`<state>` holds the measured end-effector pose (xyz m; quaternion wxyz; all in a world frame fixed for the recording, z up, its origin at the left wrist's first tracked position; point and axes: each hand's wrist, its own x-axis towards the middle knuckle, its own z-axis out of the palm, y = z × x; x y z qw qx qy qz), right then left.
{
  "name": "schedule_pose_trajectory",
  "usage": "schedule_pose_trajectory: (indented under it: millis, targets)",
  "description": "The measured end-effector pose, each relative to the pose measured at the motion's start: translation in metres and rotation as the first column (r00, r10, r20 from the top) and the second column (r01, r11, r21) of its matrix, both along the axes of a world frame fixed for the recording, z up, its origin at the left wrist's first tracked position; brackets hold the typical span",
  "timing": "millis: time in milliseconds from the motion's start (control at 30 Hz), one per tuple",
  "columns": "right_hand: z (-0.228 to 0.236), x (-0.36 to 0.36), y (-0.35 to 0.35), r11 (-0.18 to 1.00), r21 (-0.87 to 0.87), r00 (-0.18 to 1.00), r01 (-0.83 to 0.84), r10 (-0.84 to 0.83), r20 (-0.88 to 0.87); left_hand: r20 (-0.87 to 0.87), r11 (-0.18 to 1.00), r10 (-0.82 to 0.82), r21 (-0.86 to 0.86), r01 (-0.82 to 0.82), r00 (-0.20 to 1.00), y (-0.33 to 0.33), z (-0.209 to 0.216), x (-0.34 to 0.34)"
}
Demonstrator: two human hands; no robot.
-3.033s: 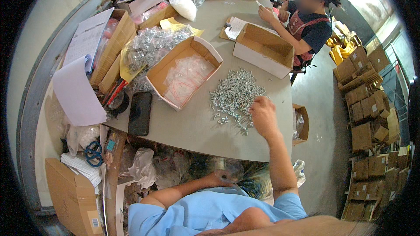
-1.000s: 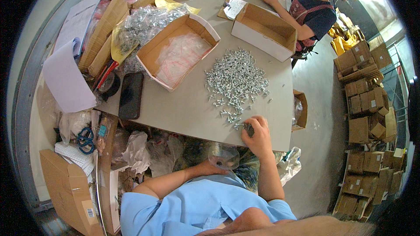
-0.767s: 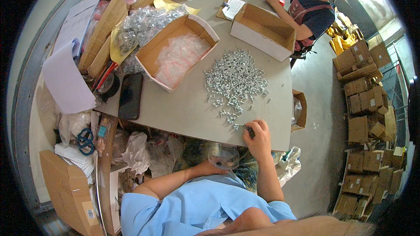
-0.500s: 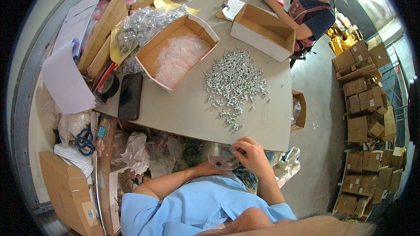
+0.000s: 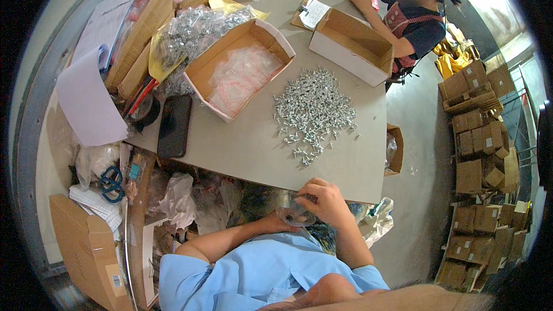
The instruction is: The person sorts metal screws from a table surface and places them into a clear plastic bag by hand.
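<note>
A heap of small silver screws (image 5: 313, 112) lies spread on the grey table (image 5: 253, 144). Both my hands are below the table's near edge, close to my chest. My left hand (image 5: 280, 217) holds a small clear plastic bag (image 5: 295, 215) from underneath. My right hand (image 5: 324, 200) is closed at the bag's top; whether it holds screws is hidden. An open cardboard box (image 5: 239, 66) with clear bags inside sits left of the screws.
A black phone (image 5: 174, 125) lies near the left edge. Bags of screws (image 5: 193, 26) pile behind the box. Another open box (image 5: 352, 46) stands far right, with a seated person (image 5: 406, 14) beyond it. Stacked cartons (image 5: 481, 155) line the floor on the right. Scissors (image 5: 109, 175) lie low left.
My right hand left the screw heap, drew back over the table's near edge and came down to the bag held in my left hand.
</note>
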<state>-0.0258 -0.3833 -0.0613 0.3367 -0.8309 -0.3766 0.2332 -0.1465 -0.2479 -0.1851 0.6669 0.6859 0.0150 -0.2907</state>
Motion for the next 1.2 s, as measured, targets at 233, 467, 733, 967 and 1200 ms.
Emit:
schedule_pose_trajectory:
  millis: [233,467,733,967,1200]
  targets:
    - [-0.017,0.027,0.017,0.928,0.208,0.891,0.308,-0.358,0.279,0.013,0.999,-0.036,-0.018,0.037,0.999,-0.002,-0.019,0.0]
    - [-0.026,0.035,0.019,0.949,0.203,0.883,0.24,-0.3,0.362,0.04,0.996,-0.077,0.056,0.075,0.996,0.001,-0.01,0.004]
    - [-0.024,0.022,0.007,0.924,0.199,0.868,0.327,-0.377,0.323,0.029,0.999,-0.049,-0.017,0.049,0.998,-0.001,-0.015,0.001]
    - [-0.025,0.011,-0.003,0.939,0.132,0.872,0.316,-0.343,0.35,0.083,0.997,-0.071,-0.021,0.073,0.994,-0.003,-0.027,0.002]
    - [0.001,0.019,0.001,0.963,0.009,0.961,0.271,-0.271,0.06,0.09,0.997,-0.039,-0.058,0.045,0.995,-0.006,-0.04,-0.004]
